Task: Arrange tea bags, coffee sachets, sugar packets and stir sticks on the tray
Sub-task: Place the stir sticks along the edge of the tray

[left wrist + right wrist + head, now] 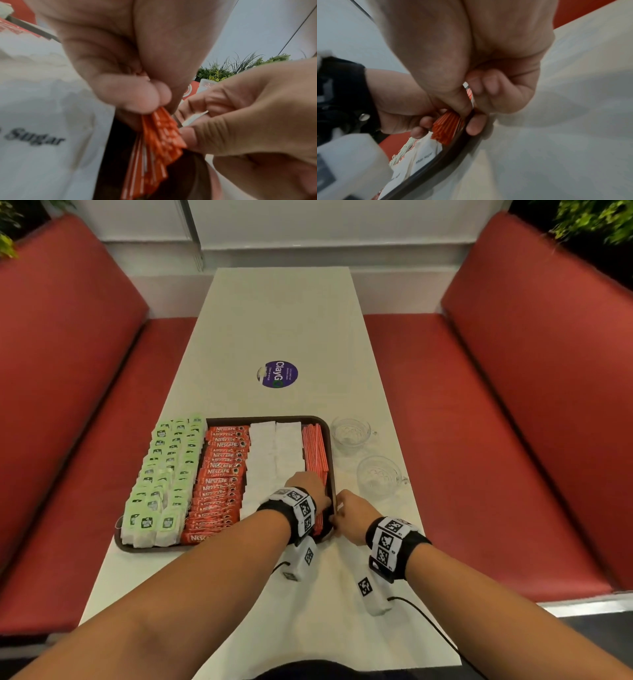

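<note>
Hands (354,513) on stir sticks (315,448)

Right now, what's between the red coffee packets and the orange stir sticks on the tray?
Two columns of white sugar packets lie between the coffee sachets and the stir sticks, side by side on the tray. The head view shows it.

A long white table (281,313) runs away from the viewer between two red padded bench seats, one on the left (65,392) and one on the right (534,392). A round purple sticker (277,374) with white lettering reading "ClayGo" lies flat near the table's middle. Two clear glass cups (351,433) with small handles stand on the table's right side, one behind the other (379,475). Green leafy plants (596,220) show in the upper corners behind the benches. A white wall (325,224) closes the far end.
</note>
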The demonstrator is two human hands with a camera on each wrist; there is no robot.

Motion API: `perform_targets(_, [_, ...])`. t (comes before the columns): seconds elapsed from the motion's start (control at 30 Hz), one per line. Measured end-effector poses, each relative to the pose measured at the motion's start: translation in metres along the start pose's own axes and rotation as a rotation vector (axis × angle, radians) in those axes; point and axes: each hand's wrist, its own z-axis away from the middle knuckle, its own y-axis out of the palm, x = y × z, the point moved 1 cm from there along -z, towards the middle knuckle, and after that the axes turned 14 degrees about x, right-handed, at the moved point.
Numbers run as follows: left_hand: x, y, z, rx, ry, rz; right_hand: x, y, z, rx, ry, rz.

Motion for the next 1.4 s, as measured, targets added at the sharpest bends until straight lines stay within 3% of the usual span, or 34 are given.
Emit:
perform_targets(0.5, [0.016,0.021,0.034,-0.065,0.12,-0.146,-0.004,0.002,0.005,0.045,-0.053,-0.093])
perform_targets(0.67, [0.013,0.027,0.038,-0.084,0.093,-0.233,-0.003,0.004,0.01,0.045,-0.042,-0.03])
perform_targets(0.83, [0.025,0.014,0.05,-0.172,0.163,-0.134,0.001,0.002,0.017,-0.008,-0.017,0.065])
perform_targets(1.0, [0.079,-0.011,0.068,-0.309,0.168,0.084,0.01,0.004,0.024,-0.024,-0.044,0.154])
perform_targets(1.1, [0.137,-0.019,0.075,-0.394,0.089,0.161,0.012,0.009,0.017,-0.058,-0.051,0.205])
perform_targets(1.27, [0.238,-0.009,0.082,-0.311,-0.117,0.16,0.025,0.018,0.004,-0.081,-0.039,0.268])
perform_targets(1.4, [0.287,0.012,0.087,-0.154,-0.26,0.132,0.038,0.029,0.0,-0.048,0.056,0.306])
